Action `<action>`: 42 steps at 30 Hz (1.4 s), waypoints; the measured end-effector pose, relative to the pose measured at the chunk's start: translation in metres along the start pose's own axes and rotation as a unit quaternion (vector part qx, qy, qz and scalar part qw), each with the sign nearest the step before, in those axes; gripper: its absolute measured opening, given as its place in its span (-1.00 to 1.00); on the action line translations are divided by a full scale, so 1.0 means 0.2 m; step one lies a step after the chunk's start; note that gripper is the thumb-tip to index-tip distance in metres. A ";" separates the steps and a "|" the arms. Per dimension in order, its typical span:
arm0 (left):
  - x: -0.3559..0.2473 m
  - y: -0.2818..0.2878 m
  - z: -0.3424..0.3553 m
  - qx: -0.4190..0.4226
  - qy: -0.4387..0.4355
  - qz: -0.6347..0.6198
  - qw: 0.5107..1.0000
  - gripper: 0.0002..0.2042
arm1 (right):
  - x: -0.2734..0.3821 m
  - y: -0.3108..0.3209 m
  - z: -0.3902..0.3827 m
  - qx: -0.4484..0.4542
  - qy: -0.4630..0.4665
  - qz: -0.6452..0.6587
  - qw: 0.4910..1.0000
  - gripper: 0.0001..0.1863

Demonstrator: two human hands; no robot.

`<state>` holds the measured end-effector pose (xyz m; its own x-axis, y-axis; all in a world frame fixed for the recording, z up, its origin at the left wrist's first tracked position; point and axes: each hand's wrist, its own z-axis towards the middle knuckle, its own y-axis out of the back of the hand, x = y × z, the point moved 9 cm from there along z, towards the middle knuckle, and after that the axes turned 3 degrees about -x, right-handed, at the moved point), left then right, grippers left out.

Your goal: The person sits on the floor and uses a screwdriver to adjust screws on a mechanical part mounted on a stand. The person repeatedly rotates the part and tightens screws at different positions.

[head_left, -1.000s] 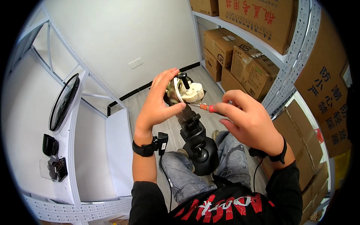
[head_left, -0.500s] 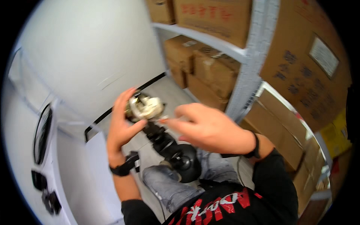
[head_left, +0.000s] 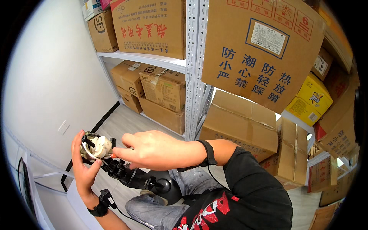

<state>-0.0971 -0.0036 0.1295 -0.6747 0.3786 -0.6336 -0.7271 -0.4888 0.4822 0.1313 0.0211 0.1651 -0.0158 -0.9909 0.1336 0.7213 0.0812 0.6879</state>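
Observation:
My left hand (head_left: 82,166) curves round the left side of a round cream-white unit (head_left: 102,145), which looks like a fan's motor head with a black knob (head_left: 88,142) and a pale ring. It tops a jointed black stand (head_left: 134,178), whose round black base (head_left: 168,186) stands between my legs. My right hand (head_left: 153,149), closed in a pinch beside the unit's right side, holds a small tool with an orange-red part (head_left: 113,156). Its kind is hidden by my fingers. Both wrists wear black straps.
To the right, a metal shelf post (head_left: 193,69) and shelves carry several cardboard boxes (head_left: 163,90). A large carton (head_left: 260,53) and a yellow box (head_left: 310,99) sit farther right. A white wall (head_left: 50,76) rises at left, above grey flooring (head_left: 130,122). A black cable runs from my left wrist.
The view has swung right, so the hands and the unit now appear lower left and more shelving shows. My left hand still holds the unit; my right remains beside it with the orange-red piece.

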 end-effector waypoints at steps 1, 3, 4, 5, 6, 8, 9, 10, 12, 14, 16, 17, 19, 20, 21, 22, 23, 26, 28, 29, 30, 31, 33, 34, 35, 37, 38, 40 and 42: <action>0.00 0.00 0.00 0.000 -0.004 0.006 1.000 -0.15 | 0.02 0.01 0.00 -0.019 0.030 -0.016 0.999 -0.80; 0.00 0.01 0.00 0.000 -0.010 0.017 1.000 -0.15 | 0.04 0.02 0.00 -0.058 0.088 -0.047 0.993 -0.81; 0.00 0.01 -0.01 -0.003 -0.008 0.014 1.000 -0.15 | 0.04 0.02 0.00 -0.057 0.093 -0.046 0.993 -0.83; 0.01 0.01 -0.01 -0.006 -0.006 0.010 1.000 -0.15 | 0.03 0.02 0.01 -0.056 0.097 -0.044 0.993 -0.84; 0.01 0.01 -0.01 -0.006 -0.003 0.006 1.000 -0.15 | 0.03 0.02 0.00 -0.055 0.099 -0.042 0.993 -0.86; 0.02 0.00 0.00 -0.006 0.006 -0.013 1.000 -0.15 | 0.00 0.00 -0.01 -0.071 0.074 -0.017 0.995 -0.88; 0.02 0.00 0.00 -0.006 0.010 -0.021 1.000 -0.15 | -0.01 0.00 -0.01 -0.080 0.063 -0.003 0.995 -0.89; 0.02 0.00 0.00 -0.008 0.007 -0.014 1.000 -0.16 | -0.03 -0.03 -0.02 -0.064 0.031 -0.003 0.997 -0.89; 0.02 0.02 -0.01 -0.014 0.002 0.005 1.000 -0.17 | -0.05 -0.06 -0.02 -0.032 -0.028 0.000 0.999 -0.90; 0.00 0.03 -0.01 -0.008 -0.015 0.036 0.999 -0.17 | -0.05 -0.09 -0.01 0.010 -0.055 -0.003 0.998 -0.86; -0.01 0.06 -0.03 -0.018 0.005 0.014 1.000 -0.19 | -0.02 -0.08 0.03 0.016 -0.051 0.011 0.999 -0.80; 0.00 0.05 -0.02 -0.013 -0.004 0.021 1.000 -0.19 | 0.01 -0.04 0.03 0.001 -0.035 0.023 0.999 -0.77; 0.00 0.01 0.02 0.001 -0.014 0.024 1.000 -0.18 | 0.04 0.04 0.03 -0.038 -0.004 0.054 0.998 -0.70; -0.01 -0.01 0.03 0.004 -0.014 0.018 1.000 -0.18 | 0.05 0.07 0.02 -0.055 0.016 0.075 0.996 -0.67; -0.02 0.01 0.01 0.005 -0.022 0.037 0.999 -0.18 | 0.06 0.06 0.01 -0.031 0.037 0.102 0.994 -0.69; -0.02 0.01 0.01 0.010 -0.036 0.047 0.998 -0.18 | 0.05 0.05 0.00 -0.005 0.054 0.116 0.992 -0.72; -0.04 0.05 0.00 0.006 -0.037 0.057 0.998 -0.18 | 0.05 0.05 0.00 -0.015 0.064 0.123 0.990 -0.74; -0.02 0.03 -0.01 0.009 -0.043 0.043 0.998 -0.17 | 0.07 0.03 -0.02 -0.030 0.078 0.078 0.993 -0.73; -0.03 0.03 -0.01 0.011 -0.034 0.042 0.998 -0.17 | 0.08 0.03 -0.03 -0.024 0.094 0.030 0.995 -0.70; -0.05 0.04 -0.02 0.006 -0.025 0.039 0.999 -0.17 | 0.07 0.02 -0.05 -0.013 0.108 0.008 0.994 -0.68; -0.05 0.03 -0.02 0.005 -0.020 0.029 0.999 -0.17 | 0.06 0.01 -0.06 -0.002 0.115 -0.020 0.993 -0.66; -0.04 0.03 -0.02 0.004 -0.023 0.033 0.999 -0.17 | 0.05 0.01 -0.07 -0.039 0.137 -0.038 0.989 -0.68; -0.04 0.03 -0.01 0.005 -0.032 0.041 0.999 -0.17 | 0.02 0.00 -0.07 -0.062 0.115 -0.031 0.991 -0.75; -0.04 0.02 0.00 0.008 -0.029 0.039 0.999 -0.17 | 0.01 0.01 -0.07 -0.075 0.103 -0.028 0.991 -0.78; -0.04 0.02 0.00 0.011 -0.026 0.037 0.999 -0.17 | -0.03 0.02 -0.06 -0.076 0.049 0.002 0.996 -0.80; -0.04 0.04 0.00 0.010 -0.023 0.044 0.999 -0.16 | -0.07 0.01 -0.04 -0.083 -0.057 0.069 0.993 -0.84; -0.04 0.04 -0.01 0.007 -0.024 0.049 0.998 -0.16 | -0.11 0.00 -0.04 -0.088 -0.118 0.111 0.983 -0.85; -0.03 0.03 -0.01 0.008 -0.026 0.051 0.998 -0.16 | -0.20 -0.03 -0.07 -0.099 -0.239 0.190 0.947 -0.86; -0.03 0.03 0.00 0.013 -0.023 0.043 0.999 -0.16 | -0.14 -0.01 -0.05 -0.053 -0.208 0.170 0.962 -0.75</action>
<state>-0.0980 -0.0091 0.1354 -0.7401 0.3714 -0.5607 -0.6681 -0.5014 0.5497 0.1382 0.0468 0.1533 -0.0256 -0.7788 0.6268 0.8003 0.3598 0.4797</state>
